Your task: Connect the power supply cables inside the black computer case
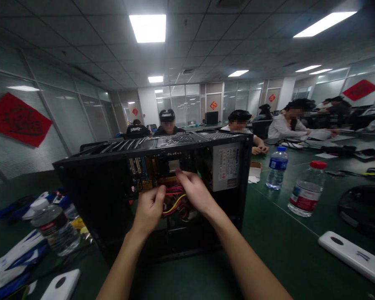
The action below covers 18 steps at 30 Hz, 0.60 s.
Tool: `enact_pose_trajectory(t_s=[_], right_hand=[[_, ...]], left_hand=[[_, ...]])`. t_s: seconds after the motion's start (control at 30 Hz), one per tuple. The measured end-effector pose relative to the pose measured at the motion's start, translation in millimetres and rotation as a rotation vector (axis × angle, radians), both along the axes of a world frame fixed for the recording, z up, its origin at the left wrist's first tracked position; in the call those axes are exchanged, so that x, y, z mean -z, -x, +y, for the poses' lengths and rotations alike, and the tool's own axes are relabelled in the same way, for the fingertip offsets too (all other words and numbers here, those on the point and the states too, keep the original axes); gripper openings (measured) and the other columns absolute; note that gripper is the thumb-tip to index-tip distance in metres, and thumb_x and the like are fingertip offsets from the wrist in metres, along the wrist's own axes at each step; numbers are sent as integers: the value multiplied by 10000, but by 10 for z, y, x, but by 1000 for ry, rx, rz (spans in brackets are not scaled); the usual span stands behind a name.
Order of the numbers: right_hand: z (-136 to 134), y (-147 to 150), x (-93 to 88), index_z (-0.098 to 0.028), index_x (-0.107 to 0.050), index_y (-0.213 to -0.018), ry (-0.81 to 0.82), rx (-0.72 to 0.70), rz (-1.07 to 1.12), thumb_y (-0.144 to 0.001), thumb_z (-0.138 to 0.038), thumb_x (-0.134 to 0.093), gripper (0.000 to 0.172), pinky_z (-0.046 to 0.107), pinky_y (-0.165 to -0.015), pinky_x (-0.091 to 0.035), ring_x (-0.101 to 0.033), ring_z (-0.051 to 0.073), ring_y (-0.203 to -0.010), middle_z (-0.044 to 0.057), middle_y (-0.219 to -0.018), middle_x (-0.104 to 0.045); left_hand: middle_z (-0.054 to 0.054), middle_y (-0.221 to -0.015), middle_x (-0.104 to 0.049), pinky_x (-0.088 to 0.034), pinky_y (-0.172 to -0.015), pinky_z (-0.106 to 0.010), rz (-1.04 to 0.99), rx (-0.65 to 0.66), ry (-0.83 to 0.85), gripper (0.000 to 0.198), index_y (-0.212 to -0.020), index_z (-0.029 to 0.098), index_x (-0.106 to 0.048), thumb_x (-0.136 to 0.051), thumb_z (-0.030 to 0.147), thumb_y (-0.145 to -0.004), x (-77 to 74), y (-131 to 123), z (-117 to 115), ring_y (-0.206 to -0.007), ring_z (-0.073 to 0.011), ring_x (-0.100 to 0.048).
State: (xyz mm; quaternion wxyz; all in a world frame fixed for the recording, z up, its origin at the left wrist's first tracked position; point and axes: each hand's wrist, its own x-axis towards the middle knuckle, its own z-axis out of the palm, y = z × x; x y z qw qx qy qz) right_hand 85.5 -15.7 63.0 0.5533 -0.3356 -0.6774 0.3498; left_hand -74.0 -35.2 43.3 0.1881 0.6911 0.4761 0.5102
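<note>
A black computer case (90,200) stands on the green table with its near side open. Inside it are a motherboard (148,164) and, at the upper right, a silver power supply (226,167). My left hand (150,208) is closed at the opening, thumb up, against a bundle of coloured cables (176,203). Its fingertips are hidden behind the hand. Reaching in from the right, my right hand (195,191) is over the same bundle, near the board's lower part. Its fingers are bent inward and mostly hidden, so what they touch cannot be made out.
Water bottles stand left of the case (54,231) and to its right, one blue-capped (276,168), one red-capped (308,191). White devices lie at the near left (61,285) and right (356,256). Blue-white gloves (15,260) lie far left. Several people sit beyond.
</note>
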Motion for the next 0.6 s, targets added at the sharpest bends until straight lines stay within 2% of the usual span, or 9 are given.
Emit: enact_pose_trajectory(t_s=[0.07,0.13,0.2,0.27,0.33,0.43,0.6], right_hand=[[-55,-28,-57,-197,-470,-627,-7,77,86,-914,-586,-412,487,258,-597,-326,-439,140,-617,-32,-601,-458],[-89,-56,-94,-194,-496,-630,-21,144,143,-915,-621,-387,525,267,-602,-336,-453,149,-617,-19,-600,-478],[-106,-74,-114,-191,-520,-635,-33,185,165,-916,-646,-366,557,273,-603,-345,-466,156,-617,-8,-603,-500],[-111,-81,-120,-191,-526,-637,-40,207,158,-919,-662,-348,577,275,-601,-353,-472,157,-613,-3,-601,-507],[-110,-80,-119,-188,-533,-649,-36,190,124,-918,-676,-341,590,272,-595,-364,-478,155,-609,-2,-602,-509],[-110,-71,-116,-181,-545,-680,0,103,69,-904,-699,-360,594,264,-573,-382,-487,152,-598,-2,-610,-515],[-131,-72,-130,-175,-531,-682,25,-7,49,-894,-708,-388,591,249,-539,-383,-481,140,-588,-6,-611,-495]], left_hand=[[-31,-630,-630,-444,-613,-248,-120,109,109,514,-690,133,-654,-459,556,-906,-63,38,-38,-633,-159,-579],[-35,-682,-647,-483,-632,-260,-243,301,245,491,-794,122,-682,-522,579,-872,-116,75,-76,-633,-157,-593],[-31,-710,-643,-505,-589,-269,-344,499,377,488,-896,120,-683,-602,595,-816,-153,117,-116,-582,-145,-595],[-19,-713,-626,-494,-512,-253,-404,615,474,494,-984,124,-671,-689,563,-760,-188,158,-157,-520,-127,-584],[-4,-713,-609,-457,-459,-211,-415,627,501,463,-1036,128,-665,-767,455,-725,-234,185,-197,-478,-90,-551],[7,-709,-594,-366,-400,-152,-445,529,463,418,-1058,126,-668,-800,323,-714,-336,196,-261,-454,-36,-464],[10,-717,-587,-291,-379,-120,-549,400,457,456,-1059,129,-665,-837,284,-666,-497,195,-364,-464,-10,-405]])
